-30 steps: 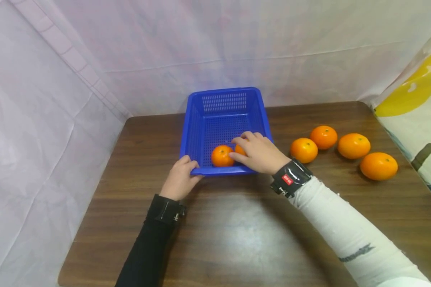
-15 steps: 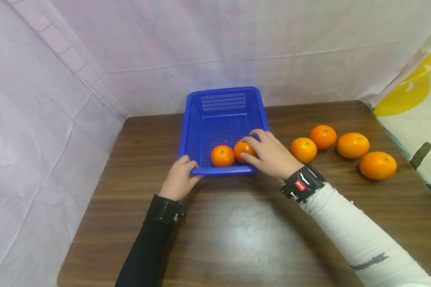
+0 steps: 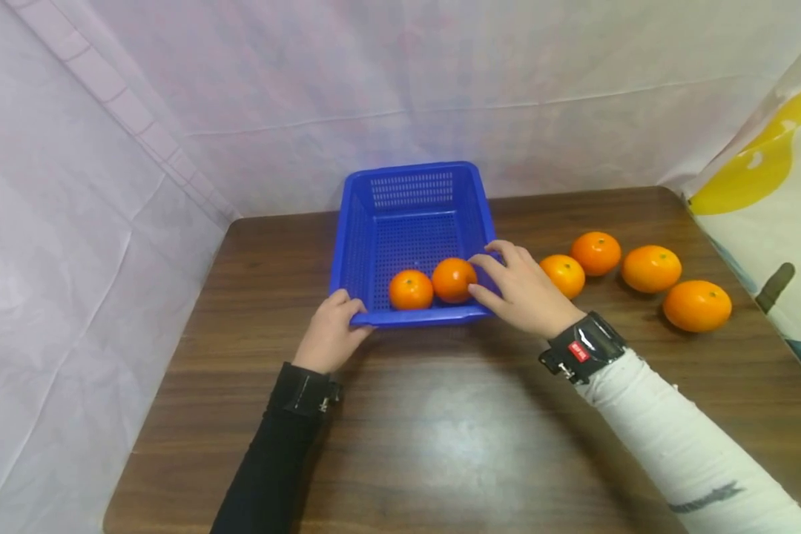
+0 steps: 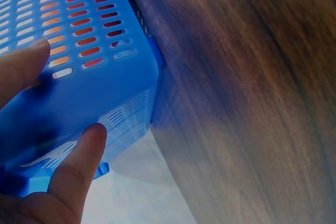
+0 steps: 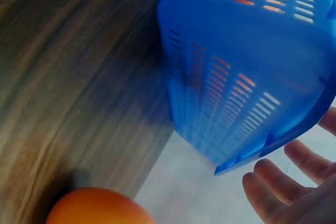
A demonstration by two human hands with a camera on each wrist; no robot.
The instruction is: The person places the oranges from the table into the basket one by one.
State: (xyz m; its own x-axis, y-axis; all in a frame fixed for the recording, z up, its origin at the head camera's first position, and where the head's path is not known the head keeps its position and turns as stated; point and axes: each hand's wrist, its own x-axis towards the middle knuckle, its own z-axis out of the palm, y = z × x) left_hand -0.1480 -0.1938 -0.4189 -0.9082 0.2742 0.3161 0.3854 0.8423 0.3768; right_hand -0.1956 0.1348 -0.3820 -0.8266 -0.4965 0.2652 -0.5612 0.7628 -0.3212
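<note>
A blue plastic basket [image 3: 415, 222] with slotted walls stands near the back of the table. My left hand [image 3: 327, 334] grips its near left corner; in the left wrist view the thumb [image 4: 79, 174] lies along the outside wall. Two tangerines sit side by side inside at the near end, a left one [image 3: 411, 290] and a right one [image 3: 454, 280]. My right hand [image 3: 523, 291] is over the basket's right rim, fingers spread and loosely bent, holding nothing. Its fingertips are close beside the right tangerine.
Outside the basket to the right lie several tangerines [image 3: 651, 268] on the brown wooden table [image 3: 400, 445]. The closest one [image 5: 100, 208] shows low in the right wrist view. White cloth [image 3: 440, 74] hangs behind the table and along its left.
My right hand has let go of the right tangerine in the basket and drawn back rightward to the rim. My left hand keeps its grip on the corner.
</note>
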